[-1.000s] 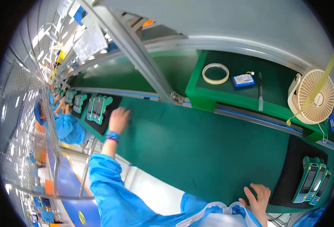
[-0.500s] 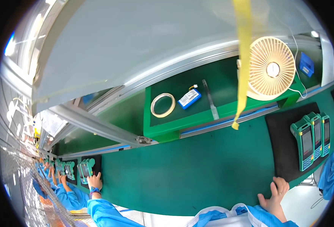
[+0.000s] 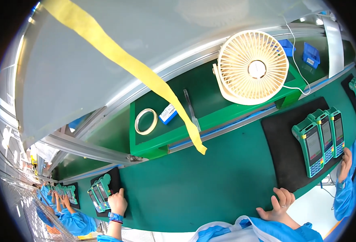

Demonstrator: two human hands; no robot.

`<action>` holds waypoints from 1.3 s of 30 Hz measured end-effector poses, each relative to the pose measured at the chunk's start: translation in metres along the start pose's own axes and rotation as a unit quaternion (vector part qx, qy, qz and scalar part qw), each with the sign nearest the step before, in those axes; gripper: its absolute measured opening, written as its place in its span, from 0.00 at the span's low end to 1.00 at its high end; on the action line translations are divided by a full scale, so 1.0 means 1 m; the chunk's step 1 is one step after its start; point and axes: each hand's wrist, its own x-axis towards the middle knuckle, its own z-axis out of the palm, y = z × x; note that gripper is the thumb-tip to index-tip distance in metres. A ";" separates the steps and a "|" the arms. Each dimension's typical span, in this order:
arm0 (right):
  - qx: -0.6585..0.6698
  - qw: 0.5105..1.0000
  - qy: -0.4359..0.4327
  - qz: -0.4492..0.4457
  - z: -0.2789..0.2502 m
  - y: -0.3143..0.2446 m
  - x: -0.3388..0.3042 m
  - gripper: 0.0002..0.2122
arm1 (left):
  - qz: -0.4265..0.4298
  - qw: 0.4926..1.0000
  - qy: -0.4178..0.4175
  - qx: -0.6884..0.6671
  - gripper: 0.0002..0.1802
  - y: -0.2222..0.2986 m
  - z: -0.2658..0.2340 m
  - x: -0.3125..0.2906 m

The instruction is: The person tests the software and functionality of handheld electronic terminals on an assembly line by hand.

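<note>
My left hand [image 3: 118, 203] is closed at the right edge of a black mat [image 3: 114, 180], beside several green handheld terminals [image 3: 100, 192] with screens and keypads. The fingertips are partly hidden, but they appear to pinch the mat. My right hand [image 3: 280, 204] lies on the front edge of the green work surface [image 3: 202, 187], fingers apart and holding nothing. Just beyond it is another black mat [image 3: 270, 149]. Three green terminals [image 3: 316, 149] stand side by side on that one, screens facing up.
A green shelf [image 3: 153, 151] holds a tape roll [image 3: 146, 122], a blue battery pack [image 3: 168, 114], a thin tool [image 3: 191, 111] and a cream fan [image 3: 253, 66]. Yellow tape [image 3: 145, 76] hangs in front. Blue bins [image 3: 311, 55] stand behind. A co-worker's hand [image 3: 345, 163] touches the right terminals.
The left mat and its terminals have shifted right with my left hand. The yellow strip has swung left. A co-worker's hand has come to the right terminals. My view has turned somewhat.
</note>
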 end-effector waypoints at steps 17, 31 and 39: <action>0.011 1.000 -0.019 -0.020 0.002 0.002 0.017 0.33 | -0.087 0.983 0.161 -0.025 0.14 0.120 -0.052 0.030; 0.004 0.998 0.009 -0.059 0.005 0.016 0.008 0.32 | -0.134 0.954 0.199 -0.182 0.17 0.106 -0.077 0.036; 0.232 0.922 -0.304 0.054 -0.016 0.020 0.057 0.28 | -0.485 0.853 0.150 -0.127 0.20 -0.032 0.018 -0.092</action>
